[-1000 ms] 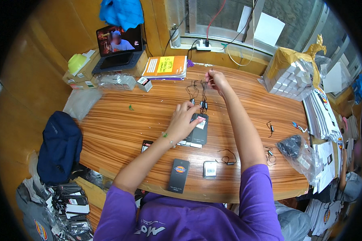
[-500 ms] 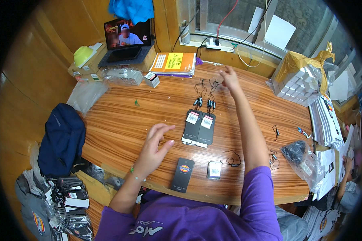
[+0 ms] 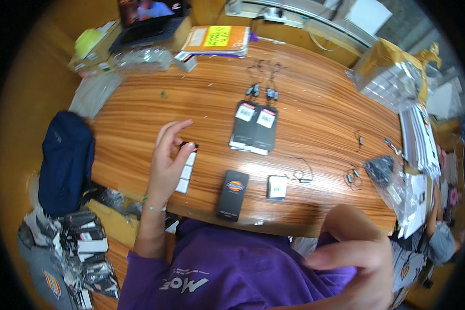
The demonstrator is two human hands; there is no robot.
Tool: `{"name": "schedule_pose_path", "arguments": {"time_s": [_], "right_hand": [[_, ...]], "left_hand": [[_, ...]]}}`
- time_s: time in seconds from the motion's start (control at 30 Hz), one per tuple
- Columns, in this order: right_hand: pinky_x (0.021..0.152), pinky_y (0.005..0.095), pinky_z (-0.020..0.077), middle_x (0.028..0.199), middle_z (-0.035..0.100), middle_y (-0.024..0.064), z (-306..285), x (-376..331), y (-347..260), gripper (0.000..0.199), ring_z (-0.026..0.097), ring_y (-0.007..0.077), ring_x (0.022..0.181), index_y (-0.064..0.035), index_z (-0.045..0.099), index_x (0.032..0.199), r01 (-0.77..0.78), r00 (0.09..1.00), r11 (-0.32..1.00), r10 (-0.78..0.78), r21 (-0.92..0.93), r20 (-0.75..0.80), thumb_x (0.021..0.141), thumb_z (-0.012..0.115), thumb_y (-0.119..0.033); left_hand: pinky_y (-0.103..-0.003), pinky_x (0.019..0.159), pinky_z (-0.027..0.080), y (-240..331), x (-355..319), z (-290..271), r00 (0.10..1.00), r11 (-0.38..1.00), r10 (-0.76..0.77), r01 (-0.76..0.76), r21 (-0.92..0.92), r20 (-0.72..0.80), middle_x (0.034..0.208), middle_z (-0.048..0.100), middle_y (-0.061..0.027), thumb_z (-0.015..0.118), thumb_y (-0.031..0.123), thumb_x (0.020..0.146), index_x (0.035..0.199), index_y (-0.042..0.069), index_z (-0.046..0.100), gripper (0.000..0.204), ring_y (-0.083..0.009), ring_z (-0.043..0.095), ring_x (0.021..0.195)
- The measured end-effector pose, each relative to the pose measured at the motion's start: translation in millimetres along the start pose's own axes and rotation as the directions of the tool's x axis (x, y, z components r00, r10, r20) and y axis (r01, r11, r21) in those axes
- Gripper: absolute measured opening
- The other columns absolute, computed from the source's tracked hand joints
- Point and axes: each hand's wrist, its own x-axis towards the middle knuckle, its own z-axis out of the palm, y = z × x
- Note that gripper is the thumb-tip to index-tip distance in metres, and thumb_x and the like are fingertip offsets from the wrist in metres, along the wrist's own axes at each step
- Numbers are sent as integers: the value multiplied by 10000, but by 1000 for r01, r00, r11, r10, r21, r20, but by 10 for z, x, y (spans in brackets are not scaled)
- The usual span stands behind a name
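The wood-grain worktop [image 3: 315, 113] no longer has an arm stretched over it: the right hand [image 3: 359, 256], a moment ago up toward the far edge, has come back past the near edge to the person's body, so blurred I can't tell whether it grips anything. The left hand [image 3: 165, 160] has shifted left near the worktop's near-left corner, thumb and forefinger parted, nothing visibly pinched. I'd judge the two hang-tag stacks are let go for now, with the left hand nearest something else. Those stacks, the left stack [image 3: 243, 129] and the right stack [image 3: 265, 135], lie side by side around the middle of the worktop, dark grey, a white barcode label on each, pale edges peeping out at the near end, black cords [image 3: 272, 95] trailing toward the far edge. A single dark hang tag [image 3: 235, 199] with a coloured oval badge lies by the near edge. The strip of white cards [image 3: 186, 173], dark at its far end, shows right by the left thumb; whether they touch I can't say. Smallest is the squarish label bundle [image 3: 277, 186], right of the single tag, flat and white-topped.
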Motion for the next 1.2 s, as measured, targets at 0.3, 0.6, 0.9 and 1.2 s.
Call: {"name": "schedule_pose_path", "arguments": {"time_s": [0.3, 0.6, 0.9, 1.2], "right_hand": [[877, 414, 455, 1110, 531, 65, 311, -12, -81, 323, 513, 148, 1032, -74, 533, 1100, 25, 1000, 963, -25, -267, 5, 824, 527, -241], [908, 431, 422, 1235, 385, 128, 243, -213, -53, 499, 409, 217, 1124, -58, 380, 1242, 98, 981, 906, -20, -411, 191, 837, 482, -331], [731, 309, 457, 868, 630, 132, 181, -1261, 762, 216, 588, 190, 797, 41, 620, 963, -847, 472, 531, 750, -4, -463, 762, 540, 54], [745, 360, 433, 870, 536, 90, 611, -1479, 1113, 393, 503, 267, 844, -52, 624, 1019, -795, 541, 474, 837, -379, -88, 665, 727, -189]], "left_hand": [[-245, 769, 392, -3, 42, 42, 996, 997, 80, -79, 16, -33, 1105, 497, -65, 560, 64, 811, 1119, 53, 569, 308, -139, 457, 892], [-287, 818, 392, -64, -9, 180, 998, 992, -21, 28, -127, 57, 1036, 536, -60, 573, 94, 813, 1094, 56, 581, 284, -159, 477, 907], [-346, 878, 384, 38, 85, 280, 792, 935, 190, -326, 139, 580, 1004, 556, -74, 715, 237, 695, 1008, 38, 601, 389, -246, 476, 990], [-335, 893, 392, -111, -55, 469, 732, 984, 23, -136, 114, 681, 1045, 512, -81, 793, 222, 573, 1058, 53, 558, 565, -263, 486, 1007]]}}
